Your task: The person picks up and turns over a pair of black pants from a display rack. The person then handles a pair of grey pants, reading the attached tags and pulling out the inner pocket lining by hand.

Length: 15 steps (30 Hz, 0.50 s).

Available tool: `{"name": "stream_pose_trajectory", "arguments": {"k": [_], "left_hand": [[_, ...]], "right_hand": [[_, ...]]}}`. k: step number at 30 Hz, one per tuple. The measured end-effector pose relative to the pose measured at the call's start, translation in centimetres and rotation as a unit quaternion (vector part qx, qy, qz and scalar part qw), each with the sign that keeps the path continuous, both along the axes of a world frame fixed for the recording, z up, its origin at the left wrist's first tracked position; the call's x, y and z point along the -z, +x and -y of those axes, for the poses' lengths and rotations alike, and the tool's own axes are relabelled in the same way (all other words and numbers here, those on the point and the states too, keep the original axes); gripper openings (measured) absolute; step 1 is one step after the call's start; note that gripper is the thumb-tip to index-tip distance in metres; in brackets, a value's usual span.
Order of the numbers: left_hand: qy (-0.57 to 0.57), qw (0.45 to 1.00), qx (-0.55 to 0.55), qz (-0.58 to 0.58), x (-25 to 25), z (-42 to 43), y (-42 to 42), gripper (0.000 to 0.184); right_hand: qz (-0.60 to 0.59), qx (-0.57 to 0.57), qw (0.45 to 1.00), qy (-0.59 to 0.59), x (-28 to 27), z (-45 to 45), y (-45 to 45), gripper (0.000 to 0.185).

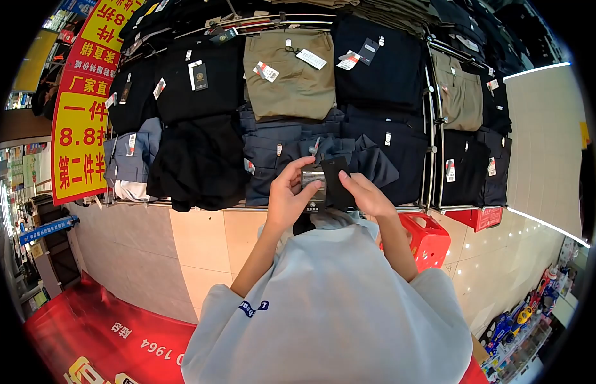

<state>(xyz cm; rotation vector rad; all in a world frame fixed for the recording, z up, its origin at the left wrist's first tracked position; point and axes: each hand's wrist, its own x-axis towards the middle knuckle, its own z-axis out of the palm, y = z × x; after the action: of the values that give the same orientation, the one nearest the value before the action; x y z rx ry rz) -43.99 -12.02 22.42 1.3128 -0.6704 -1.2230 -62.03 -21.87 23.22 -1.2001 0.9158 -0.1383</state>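
Observation:
My left hand (290, 194) pinches a black hang tag with small white print (313, 200) between thumb and fingers. Beside it, my right hand (370, 195) grips a plain-looking black hang tag (334, 182) by its right edge, thumb on top. Both tags are held close together in front of my chest. Just beyond them lie rumpled dark blue-grey trousers (375, 161) on the rack, partly covered by my hands. To the left is a bunched black garment (195, 163). Above sits a folded khaki pair of trousers (291, 83) with tags.
A metal rack (432, 121) carries several folded dark trousers. On the left hangs a red and yellow sign (83, 128). A red plastic stool (429, 240) stands on the tiled floor below the rack, at right. Small toys (522, 313) fill a shelf at lower right.

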Motion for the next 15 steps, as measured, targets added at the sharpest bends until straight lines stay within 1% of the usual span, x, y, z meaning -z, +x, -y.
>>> {"name": "stream_pose_trajectory", "arguments": {"k": [1, 2, 5, 7, 11, 15], "left_hand": [[0.001, 1.0, -0.001, -0.009, 0.0, 0.0, 0.0, 0.048], [0.001, 1.0, 0.003, -0.011, 0.0, -0.1, 0.0, 0.047], [-0.002, 1.0, 0.012, -0.018, 0.2, -0.2, 0.1, 0.045], [-0.007, 1.0, 0.016, -0.023, 0.1, -0.2, 0.1, 0.045], [-0.017, 0.999, 0.022, -0.023, 0.2, -0.3, 0.1, 0.046], [-0.023, 0.999, 0.027, -0.02, 0.2, -0.3, 0.2, 0.051]], "right_hand": [[-0.002, 0.009, 1.0, -0.006, -0.3, 0.0, 0.1, 0.062], [0.022, 0.023, 0.999, -0.02, -0.5, 0.0, 0.3, 0.063], [0.043, 0.021, 0.998, -0.033, 0.9, 0.3, 0.1, 0.064], [0.078, 0.023, 0.996, -0.039, 1.2, 0.3, 0.2, 0.063], [0.076, 0.018, 0.996, -0.051, 2.6, 0.4, -0.3, 0.059], [0.076, 0.025, 0.995, -0.067, 2.9, 0.4, -0.4, 0.057]]}}
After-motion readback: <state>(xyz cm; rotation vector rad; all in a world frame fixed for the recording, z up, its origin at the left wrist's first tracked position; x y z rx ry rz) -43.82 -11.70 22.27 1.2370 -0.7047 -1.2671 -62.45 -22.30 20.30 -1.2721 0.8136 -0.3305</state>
